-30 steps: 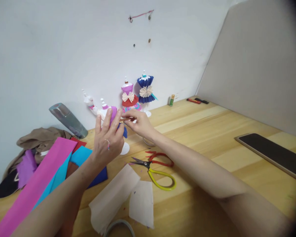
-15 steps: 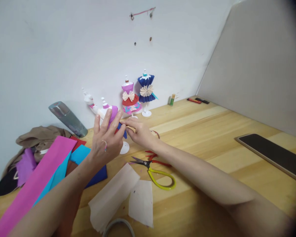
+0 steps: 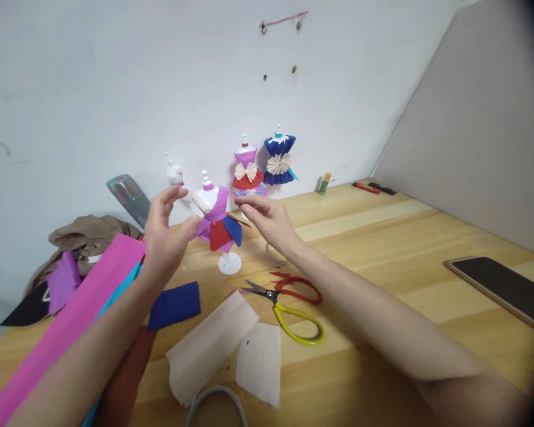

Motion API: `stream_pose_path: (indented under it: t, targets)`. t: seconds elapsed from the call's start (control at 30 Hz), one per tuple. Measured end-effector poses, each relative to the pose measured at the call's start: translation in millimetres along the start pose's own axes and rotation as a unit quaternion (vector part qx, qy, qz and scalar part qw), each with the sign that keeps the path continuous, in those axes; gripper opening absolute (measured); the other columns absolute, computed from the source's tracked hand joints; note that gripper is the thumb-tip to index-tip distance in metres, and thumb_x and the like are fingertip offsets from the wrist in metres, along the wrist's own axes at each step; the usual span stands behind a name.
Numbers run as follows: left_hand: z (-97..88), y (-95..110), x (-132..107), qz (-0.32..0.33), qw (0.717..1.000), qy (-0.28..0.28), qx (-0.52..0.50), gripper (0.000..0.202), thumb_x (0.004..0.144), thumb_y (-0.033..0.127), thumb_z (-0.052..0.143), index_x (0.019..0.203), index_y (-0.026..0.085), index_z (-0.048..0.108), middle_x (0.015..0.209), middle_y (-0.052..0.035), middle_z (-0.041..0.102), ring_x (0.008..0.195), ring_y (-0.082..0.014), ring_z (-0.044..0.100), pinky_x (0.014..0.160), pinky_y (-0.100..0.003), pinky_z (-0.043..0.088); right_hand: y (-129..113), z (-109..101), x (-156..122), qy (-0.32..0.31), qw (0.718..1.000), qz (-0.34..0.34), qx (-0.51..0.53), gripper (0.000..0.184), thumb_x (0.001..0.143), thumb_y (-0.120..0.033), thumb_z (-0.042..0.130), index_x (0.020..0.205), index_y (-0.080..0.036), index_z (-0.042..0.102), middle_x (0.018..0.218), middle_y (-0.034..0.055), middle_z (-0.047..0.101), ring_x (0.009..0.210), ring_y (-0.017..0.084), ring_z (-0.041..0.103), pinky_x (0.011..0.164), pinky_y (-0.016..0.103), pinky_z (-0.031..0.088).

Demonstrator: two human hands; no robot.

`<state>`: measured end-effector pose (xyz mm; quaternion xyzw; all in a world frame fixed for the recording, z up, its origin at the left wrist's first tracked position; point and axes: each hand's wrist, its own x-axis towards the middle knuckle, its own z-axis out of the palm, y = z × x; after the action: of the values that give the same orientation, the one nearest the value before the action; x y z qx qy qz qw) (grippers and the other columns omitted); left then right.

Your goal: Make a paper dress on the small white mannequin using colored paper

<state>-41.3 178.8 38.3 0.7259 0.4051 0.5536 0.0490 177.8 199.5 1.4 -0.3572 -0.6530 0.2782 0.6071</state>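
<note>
A small white dress-form mannequin stands between my hands on a round white base. It wears a purple wrap top and a skirt of red, blue and purple paper panels. My left hand is at its left side with thumb and fingers spread apart; the thumb tip is close to the purple skirt, and whether it touches I cannot tell. My right hand is just to its right, fingers stretched toward the form with nothing visible in them. A thin brown strip sticks out from the waist.
Scissors with red and yellow handles lie near white paper pieces and a tape roll. Two dressed forms stand by the wall. Coloured paper, cloth and a spray can are at left; a phone lies right.
Both hands have come away from the mannequin's skirt, the left moving to the left and the right a little to the right. The red and blue panels now show. The view has shifted slightly.
</note>
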Motion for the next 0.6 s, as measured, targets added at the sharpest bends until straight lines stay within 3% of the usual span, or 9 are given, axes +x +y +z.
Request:
stream_pose_path:
  t: [0.1, 0.2, 0.43, 0.6]
  targets:
    - [7.5, -18, 14, -0.079, 0.981, -0.148, -0.096, 0.065, 0.078, 0.036, 0.068, 0.138, 0.019, 0.049, 0.145, -0.0147, 0.057, 0.137, -0.0316, 0.052, 0.116, -0.050, 0.041, 0, 10, 0, -0.055, 0.998, -0.025, 0.003, 0.030, 0.087, -0.033, 0.064, 0.111, -0.021, 0.077, 0.116, 0.0080, 0.077, 0.109, 0.025, 0.070, 0.097, 0.041, 0.053]
    - [14.1, -25, 16, -0.090, 0.959, -0.234, -0.131, 0.069, 0.073, 0.036, 0.075, 0.136, 0.016, 0.054, 0.141, -0.0130, 0.061, 0.134, -0.0320, 0.055, 0.114, -0.045, 0.043, 4, 17, -3, -0.083, 0.996, -0.044, -0.005, 0.033, 0.085, -0.032, 0.066, 0.115, -0.023, 0.076, 0.120, 0.0076, 0.076, 0.113, 0.027, 0.068, 0.102, 0.044, 0.050]
    - [16.9, -11, 5, -0.136, 0.955, -0.262, -0.018, 0.056, 0.075, 0.035, 0.075, 0.128, 0.017, 0.065, 0.120, -0.0045, 0.074, 0.109, -0.0268, 0.067, 0.096, -0.033, 0.053, 11, 14, -7, -0.106, 0.993, -0.028, -0.035, 0.034, 0.086, -0.032, 0.064, 0.117, -0.022, 0.075, 0.118, 0.0080, 0.076, 0.109, 0.028, 0.069, 0.099, 0.044, 0.052]
    - [9.4, -12, -3, -0.152, 0.944, -0.292, 0.021, 0.058, 0.077, 0.036, 0.074, 0.132, 0.019, 0.063, 0.121, -0.0040, 0.073, 0.107, -0.0246, 0.067, 0.096, -0.031, 0.052, 13, 6, -14, -0.141, 0.988, -0.015, -0.059, 0.039, 0.087, -0.034, 0.063, 0.123, -0.022, 0.071, 0.122, 0.0084, 0.075, 0.109, 0.028, 0.069, 0.099, 0.046, 0.051]
